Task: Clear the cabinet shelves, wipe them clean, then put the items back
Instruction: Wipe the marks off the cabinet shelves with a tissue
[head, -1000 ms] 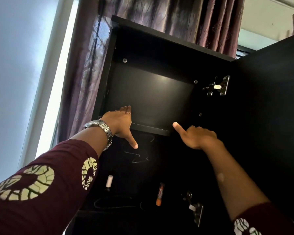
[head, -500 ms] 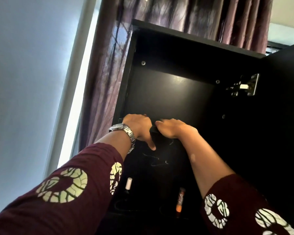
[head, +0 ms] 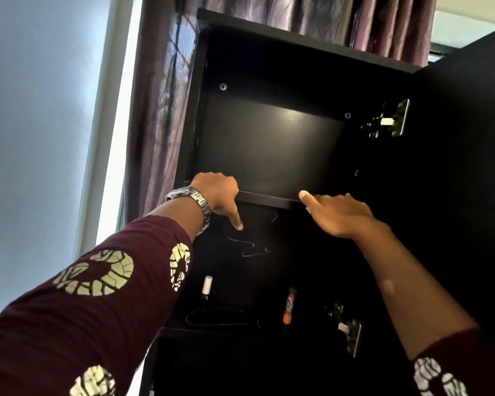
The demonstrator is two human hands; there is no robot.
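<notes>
No legible text or labels anywhere.

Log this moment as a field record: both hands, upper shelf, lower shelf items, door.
left hand: fingers over the front edge of the upper shelf at its left end, thumb pointing down
right hand: fingers straight, blurred, at the same edge further right
upper shelf: top surface hidden from this angle
lower shelf: white-capped item, orange tube, dark cable
cabinet door: open, at right
</notes>
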